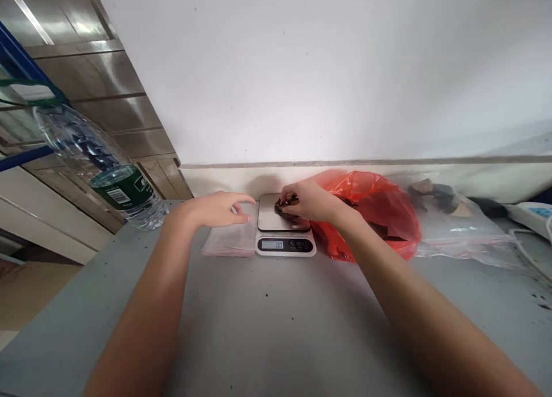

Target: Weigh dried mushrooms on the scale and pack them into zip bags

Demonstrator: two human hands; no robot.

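While left hand (219, 209) hovers — right hand (309, 198) grips dark pieces (281, 208).

Both forearms are bare. The left forearm (150, 293) rises from the lower edge and leans a little to the right. At the left wrist (181, 216) it bends, so the left hand (222, 208) points to the right, with its back turned mostly upward. Its thumb (240, 218) and index finger (244, 198) stand apart, with a gap between the tips, and the hand grips nothing. The right forearm (401, 276) comes from the lower right corner and goes slantwise up to the left. The right wrist (340, 211) is almost straight. The right hand (305, 200) points to the left, its fingers curled down and gathered with the thumb in a pinch. The two hands are near each other, but they do not touch.
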